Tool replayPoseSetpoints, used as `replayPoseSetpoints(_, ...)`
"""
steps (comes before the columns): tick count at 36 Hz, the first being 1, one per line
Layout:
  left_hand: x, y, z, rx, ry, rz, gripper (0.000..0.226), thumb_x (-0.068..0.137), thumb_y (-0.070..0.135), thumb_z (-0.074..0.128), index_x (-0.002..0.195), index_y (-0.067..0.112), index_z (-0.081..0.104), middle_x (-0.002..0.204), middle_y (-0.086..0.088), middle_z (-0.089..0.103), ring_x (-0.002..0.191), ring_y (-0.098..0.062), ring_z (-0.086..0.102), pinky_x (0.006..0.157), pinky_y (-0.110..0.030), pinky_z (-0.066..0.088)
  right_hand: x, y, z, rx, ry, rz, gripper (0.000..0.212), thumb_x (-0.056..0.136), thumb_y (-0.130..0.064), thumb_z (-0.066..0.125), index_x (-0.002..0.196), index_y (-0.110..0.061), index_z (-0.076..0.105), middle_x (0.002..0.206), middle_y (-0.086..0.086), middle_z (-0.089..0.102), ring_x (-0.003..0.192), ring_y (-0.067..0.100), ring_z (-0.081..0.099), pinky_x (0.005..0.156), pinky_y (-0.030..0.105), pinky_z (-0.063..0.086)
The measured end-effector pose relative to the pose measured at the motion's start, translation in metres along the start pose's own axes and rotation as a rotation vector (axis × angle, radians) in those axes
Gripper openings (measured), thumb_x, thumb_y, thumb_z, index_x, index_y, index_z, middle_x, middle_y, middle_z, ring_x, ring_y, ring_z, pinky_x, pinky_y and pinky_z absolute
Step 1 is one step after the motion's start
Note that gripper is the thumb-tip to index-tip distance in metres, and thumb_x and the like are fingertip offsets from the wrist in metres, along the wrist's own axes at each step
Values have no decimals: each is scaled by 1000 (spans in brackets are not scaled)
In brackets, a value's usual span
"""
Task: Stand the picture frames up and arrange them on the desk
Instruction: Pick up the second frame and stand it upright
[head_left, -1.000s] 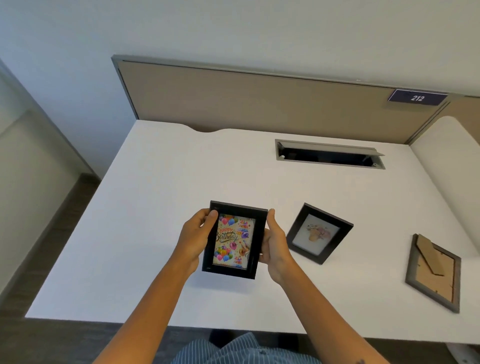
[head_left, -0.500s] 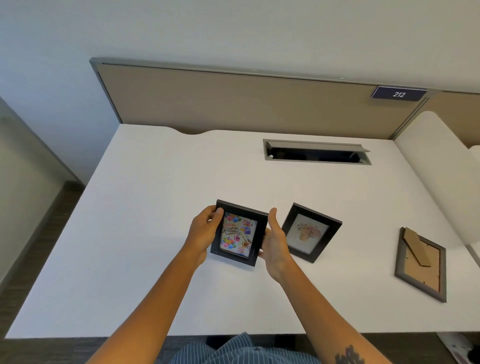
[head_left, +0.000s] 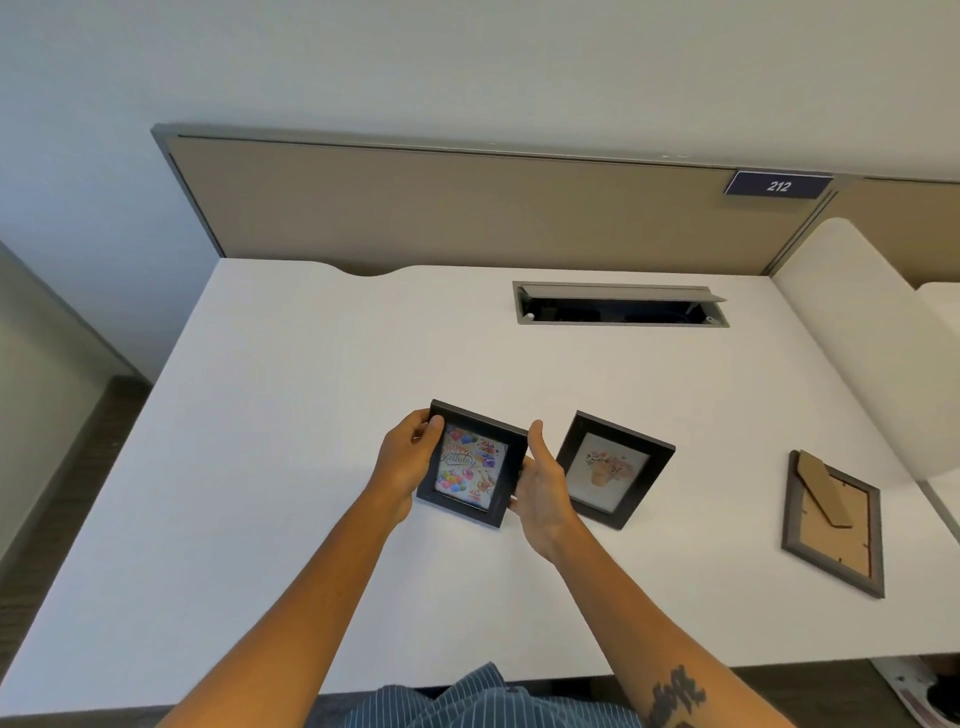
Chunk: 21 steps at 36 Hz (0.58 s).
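The left hand (head_left: 405, 462) and right hand (head_left: 543, 480) gripped the birthday frame (head_left: 471, 464) between them by its side edges, over the white desk (head_left: 291, 415). Just beside the right hand lay the flower frame (head_left: 615, 469); farther right, well apart, the grey frame (head_left: 834, 522) lay face down.

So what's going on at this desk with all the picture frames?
A person is holding a black birthday frame between the left hand and right hand, low over the white desk. A second black frame with a flower picture lies flat beside it. A grey frame lies face down further right, its cardboard stand showing. None visibly stands on its own yet.
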<state>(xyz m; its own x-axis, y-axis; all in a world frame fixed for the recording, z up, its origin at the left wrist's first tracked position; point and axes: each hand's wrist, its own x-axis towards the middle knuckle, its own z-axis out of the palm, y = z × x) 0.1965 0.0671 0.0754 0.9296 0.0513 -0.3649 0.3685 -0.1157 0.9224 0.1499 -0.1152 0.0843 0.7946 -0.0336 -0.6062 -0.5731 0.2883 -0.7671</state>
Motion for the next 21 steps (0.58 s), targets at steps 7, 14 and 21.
replayPoseSetpoints(7,7,-2,1,10,-5,-4,31,109,34,49,134,19,59,114,5,68,100,-3,63,73,-16,50,12,1,-1,2,-11,26,79,99,-85,39,137,-25,73,137,5,78,132,28,69,127,58,39)
replayPoseSetpoints(14,13,-2,-1,-2,-10,-15,31,109,35,49,132,19,60,111,7,70,101,-4,64,74,-17,52,21,1,-1,8,-27,42,86,95,-89,39,142,-24,71,139,6,77,134,30,68,127,59,39)
replayPoseSetpoints(21,18,-1,-1,4,-19,-21,30,109,35,47,131,20,60,109,11,69,99,-2,64,69,-13,50,31,3,-3,17,-51,53,89,91,-93,41,144,-27,70,139,3,78,135,28,69,126,59,40)
